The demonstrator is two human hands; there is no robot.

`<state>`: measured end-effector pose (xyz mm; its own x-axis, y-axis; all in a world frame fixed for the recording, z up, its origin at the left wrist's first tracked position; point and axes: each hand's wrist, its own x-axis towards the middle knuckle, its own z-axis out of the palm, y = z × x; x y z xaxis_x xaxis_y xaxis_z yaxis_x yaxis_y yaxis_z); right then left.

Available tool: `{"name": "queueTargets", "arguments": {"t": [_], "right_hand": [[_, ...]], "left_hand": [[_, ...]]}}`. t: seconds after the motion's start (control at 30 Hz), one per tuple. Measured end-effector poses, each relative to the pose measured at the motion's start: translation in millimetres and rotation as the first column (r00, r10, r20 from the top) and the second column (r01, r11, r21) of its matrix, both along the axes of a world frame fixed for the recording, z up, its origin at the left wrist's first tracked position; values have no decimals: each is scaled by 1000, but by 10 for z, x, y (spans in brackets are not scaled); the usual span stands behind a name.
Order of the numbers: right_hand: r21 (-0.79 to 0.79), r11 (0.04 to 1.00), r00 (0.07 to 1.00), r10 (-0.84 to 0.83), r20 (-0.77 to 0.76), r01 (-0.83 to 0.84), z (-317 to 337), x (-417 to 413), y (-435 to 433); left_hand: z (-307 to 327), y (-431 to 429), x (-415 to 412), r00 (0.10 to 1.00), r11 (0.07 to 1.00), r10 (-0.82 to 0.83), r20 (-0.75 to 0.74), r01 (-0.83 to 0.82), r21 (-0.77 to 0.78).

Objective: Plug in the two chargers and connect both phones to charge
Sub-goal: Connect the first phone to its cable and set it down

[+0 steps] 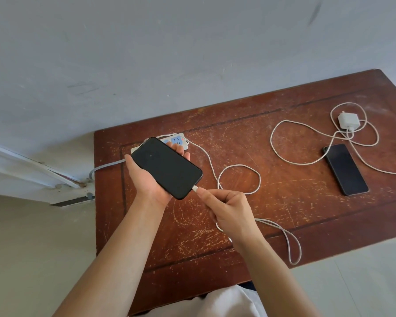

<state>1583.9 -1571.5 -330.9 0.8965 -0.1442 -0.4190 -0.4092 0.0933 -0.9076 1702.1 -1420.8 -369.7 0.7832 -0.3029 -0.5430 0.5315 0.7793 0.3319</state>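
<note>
A person's left hand (154, 179) cradles a black phone (167, 167) screen-up above a scratched wooden table (272, 186), fingers curled round its far edge. The right hand (229, 209) pinches the white connector (196, 188) of a charging cable (240, 179) between thumb and forefinger, the tip meeting the phone's near end; whether it is fully seated cannot be told. The cable loops across the table toward a white power strip (177, 141), partly hidden behind the held phone. Well to the right, a second black phone (345, 169) lies flat beside a white charger (348, 120) with its cable (306, 143) coiled loosely around it, not plugged in.
</note>
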Motion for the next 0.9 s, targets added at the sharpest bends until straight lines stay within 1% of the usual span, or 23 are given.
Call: {"name": "queueTargets", "arguments": {"t": [0.13,0.27,0.43,0.53,0.67,0.83,0.9], "right_hand": [[9,1000,999,13,-32,-12,-39,-13,6],[29,999,996,31,-85,-28,-54,0,30],[126,986,986,-93,-137,111,-99,51,18],[174,979,985,-77,-155,104,-107,71,33],[219,971,984,-55,-171,92,-133,84,66],[369,922,985,-56,-165,115,-161,69,49],[415,901,986,-71,-149,127,-158,65,34]], "left_hand": [[4,-2,-14,1000,1000,-2,-25,2,24],[15,29,6,1000,998,-13,-12,14,58],[56,53,-1,998,995,-56,5,55,87],[76,29,-27,998,993,-66,-3,65,103],[77,-1,-42,995,986,-80,-64,88,143],[75,-14,-80,992,992,-78,-95,86,91],[75,-4,-97,993,989,-94,-76,101,105]]}}
